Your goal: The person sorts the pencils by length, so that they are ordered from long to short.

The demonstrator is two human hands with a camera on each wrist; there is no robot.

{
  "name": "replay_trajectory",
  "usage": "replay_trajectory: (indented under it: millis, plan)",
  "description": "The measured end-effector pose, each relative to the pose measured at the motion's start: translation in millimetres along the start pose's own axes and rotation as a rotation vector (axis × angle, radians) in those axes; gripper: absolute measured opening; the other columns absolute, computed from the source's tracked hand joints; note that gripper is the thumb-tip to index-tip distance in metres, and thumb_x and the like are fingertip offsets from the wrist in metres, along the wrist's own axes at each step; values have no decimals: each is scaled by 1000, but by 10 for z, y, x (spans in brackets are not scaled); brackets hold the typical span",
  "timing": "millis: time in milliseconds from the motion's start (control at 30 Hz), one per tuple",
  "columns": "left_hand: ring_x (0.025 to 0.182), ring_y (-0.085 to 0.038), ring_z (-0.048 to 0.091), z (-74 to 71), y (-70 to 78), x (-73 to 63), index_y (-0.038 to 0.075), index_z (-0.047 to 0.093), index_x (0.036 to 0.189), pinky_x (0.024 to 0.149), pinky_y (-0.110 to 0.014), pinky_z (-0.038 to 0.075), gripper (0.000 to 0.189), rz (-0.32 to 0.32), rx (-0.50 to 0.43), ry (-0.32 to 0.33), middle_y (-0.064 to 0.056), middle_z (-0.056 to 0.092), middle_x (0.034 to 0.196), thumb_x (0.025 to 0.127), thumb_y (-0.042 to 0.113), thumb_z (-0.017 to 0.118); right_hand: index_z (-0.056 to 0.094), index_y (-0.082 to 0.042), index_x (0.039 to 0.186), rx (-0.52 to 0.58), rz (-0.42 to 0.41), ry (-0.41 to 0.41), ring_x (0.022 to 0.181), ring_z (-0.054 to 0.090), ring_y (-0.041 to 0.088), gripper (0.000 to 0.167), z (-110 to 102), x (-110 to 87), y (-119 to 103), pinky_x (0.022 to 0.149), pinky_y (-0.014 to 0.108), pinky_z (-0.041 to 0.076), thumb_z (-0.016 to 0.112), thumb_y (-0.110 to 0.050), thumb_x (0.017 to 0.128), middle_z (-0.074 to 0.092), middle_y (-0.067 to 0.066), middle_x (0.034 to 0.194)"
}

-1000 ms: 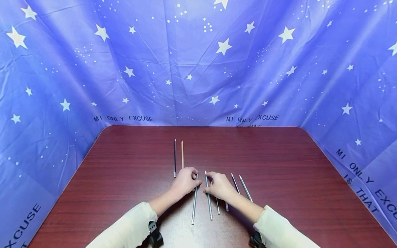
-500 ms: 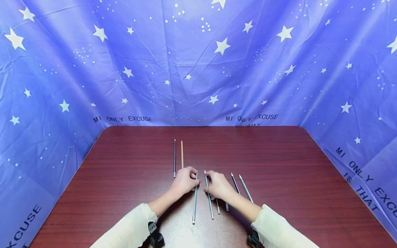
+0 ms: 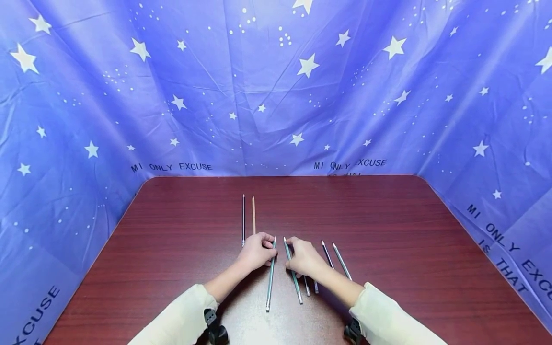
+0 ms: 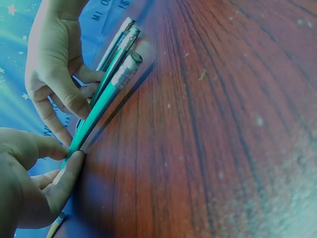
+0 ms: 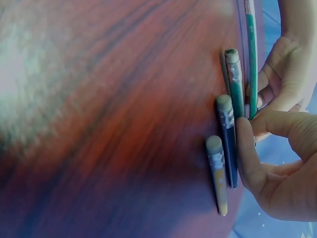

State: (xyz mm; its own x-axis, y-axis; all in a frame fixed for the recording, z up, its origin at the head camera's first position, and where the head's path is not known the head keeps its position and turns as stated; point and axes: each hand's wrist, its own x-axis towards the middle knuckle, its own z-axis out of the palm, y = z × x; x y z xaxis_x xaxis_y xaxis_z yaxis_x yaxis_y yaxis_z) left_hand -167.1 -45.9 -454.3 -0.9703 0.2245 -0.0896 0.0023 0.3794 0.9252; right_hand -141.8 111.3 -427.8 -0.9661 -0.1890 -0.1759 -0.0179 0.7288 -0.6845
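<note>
My left hand (image 3: pixel 258 250) pinches a green pencil (image 3: pixel 270 285) between thumb and fingers, close to its pointed end. The eraser end of that pencil points toward me. Just to the right, my right hand (image 3: pixel 305 258) pinches a second green pencil (image 3: pixel 295 282), also near its tip, tilted with its eraser end toward the right. In the right wrist view, a dark pencil (image 5: pixel 228 144) and a yellowish pencil (image 5: pixel 218 181) lie beside the right fingers. The left wrist view shows the left hand's green pencil (image 4: pixel 102 103) with its eraser up close. The right hand partly hides several pencils.
Farther back lie a black pencil (image 3: pixel 243 215) and a plain wood-coloured pencil (image 3: pixel 253 213), partly behind the left hand. Right of the right hand are a dark pencil (image 3: pixel 327 254) and a grey-green pencil (image 3: pixel 341 261). A starry blue curtain (image 3: pixel 276 86) surrounds the reddish-brown table (image 3: pixel 388 215).
The eraser end of the right hand's green pencil has swung to the right, so it tilts more. Both hands have stayed almost in place, each still pinching its pencil.
</note>
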Motion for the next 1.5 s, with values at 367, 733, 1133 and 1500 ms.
replay_trajectory:
  millis: [367,733,1133,1500]
  plan:
    - [59,-13,61,-8,9,-9,-6,58,111,49,-28,58,35,-35,-41,-8,-12,62,88,76,-1,61,50,6,126,9,22,-29,41,59,15,59,-17,22,6,39,24,51,66,1,70,59,7,65]
    - [61,-11,58,-41,27,-21,-7,58,110,51,-33,59,34,-78,-177,-39,-6,57,86,76,-3,58,58,0,115,66,-51,-24,40,52,12,43,-52,15,3,39,22,47,61,-1,72,49,-1,58]
    - [67,-11,58,-117,43,2,-6,57,115,53,-31,59,35,-104,-288,-47,-7,59,89,82,0,58,56,-5,121,140,-62,19,48,51,8,48,-105,31,47,45,21,47,61,-4,73,51,-1,67]
    - [66,-8,59,-146,80,16,-6,55,118,56,-31,59,37,-128,-395,10,-17,62,99,81,-1,59,49,-2,129,316,-17,17,54,59,16,54,-181,51,41,52,32,58,59,1,76,59,5,74]
